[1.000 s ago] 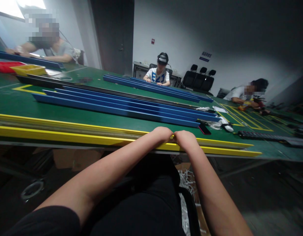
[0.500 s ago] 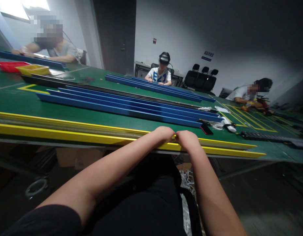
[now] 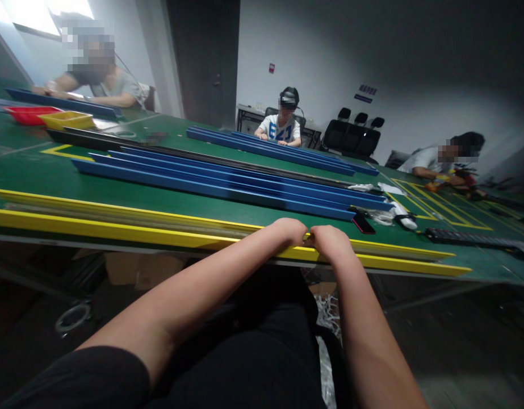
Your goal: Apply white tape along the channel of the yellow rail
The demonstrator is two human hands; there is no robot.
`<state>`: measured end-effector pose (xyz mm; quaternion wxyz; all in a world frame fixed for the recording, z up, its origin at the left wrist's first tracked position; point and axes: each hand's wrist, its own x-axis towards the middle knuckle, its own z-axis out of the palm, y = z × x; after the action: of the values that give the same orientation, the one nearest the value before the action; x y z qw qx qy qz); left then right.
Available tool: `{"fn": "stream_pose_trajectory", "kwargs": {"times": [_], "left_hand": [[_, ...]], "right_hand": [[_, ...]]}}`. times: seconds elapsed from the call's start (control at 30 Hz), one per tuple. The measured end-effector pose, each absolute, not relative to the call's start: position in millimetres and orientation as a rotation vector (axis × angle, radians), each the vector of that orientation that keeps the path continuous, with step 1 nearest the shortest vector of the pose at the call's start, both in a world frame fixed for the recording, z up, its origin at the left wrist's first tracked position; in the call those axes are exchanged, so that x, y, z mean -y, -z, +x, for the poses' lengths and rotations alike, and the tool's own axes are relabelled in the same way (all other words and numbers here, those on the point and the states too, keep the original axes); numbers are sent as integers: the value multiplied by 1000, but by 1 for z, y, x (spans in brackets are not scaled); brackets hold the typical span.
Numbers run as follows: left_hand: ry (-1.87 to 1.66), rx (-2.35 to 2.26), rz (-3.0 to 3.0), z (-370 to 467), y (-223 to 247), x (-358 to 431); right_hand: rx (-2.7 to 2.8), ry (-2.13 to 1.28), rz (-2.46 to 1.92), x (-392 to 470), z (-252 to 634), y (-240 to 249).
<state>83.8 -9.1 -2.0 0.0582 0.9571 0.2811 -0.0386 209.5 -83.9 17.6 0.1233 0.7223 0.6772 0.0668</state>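
Observation:
Two long yellow rails (image 3: 117, 228) lie along the near table edge, running left to right in front of me. Over their middle, my left hand (image 3: 292, 231) is closed, its fingers curled down between the rails. My right hand (image 3: 331, 241) sits just to its right, also closed, with its fingertips almost meeting those of the left. Whatever the fingers pinch is hidden by the hands. Beyond them lie several blue rails (image 3: 210, 191), and a dark phone (image 3: 364, 224) with a red edge rests near their right end.
A black rail (image 3: 159, 153) lies behind the blue ones on the green table (image 3: 129, 205). Red (image 3: 32, 115) and yellow trays (image 3: 68, 120) stand at far left. Three people sit around the table. A black slotted strip (image 3: 466, 237) and clear plastic wrap (image 3: 383, 216) lie at right.
The whole view has shifted slightly to the right. Both hands stay closed at the same part of the yellow rails, with barely any movement against them.

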Motion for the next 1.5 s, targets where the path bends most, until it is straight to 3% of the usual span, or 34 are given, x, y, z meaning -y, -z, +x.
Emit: {"fn": "stream_pose_trajectory", "kwargs": {"times": [1.5], "left_hand": [[48, -817, 2889, 79, 5, 6]], "right_hand": [[-1964, -154, 2134, 86, 209, -17]]}}
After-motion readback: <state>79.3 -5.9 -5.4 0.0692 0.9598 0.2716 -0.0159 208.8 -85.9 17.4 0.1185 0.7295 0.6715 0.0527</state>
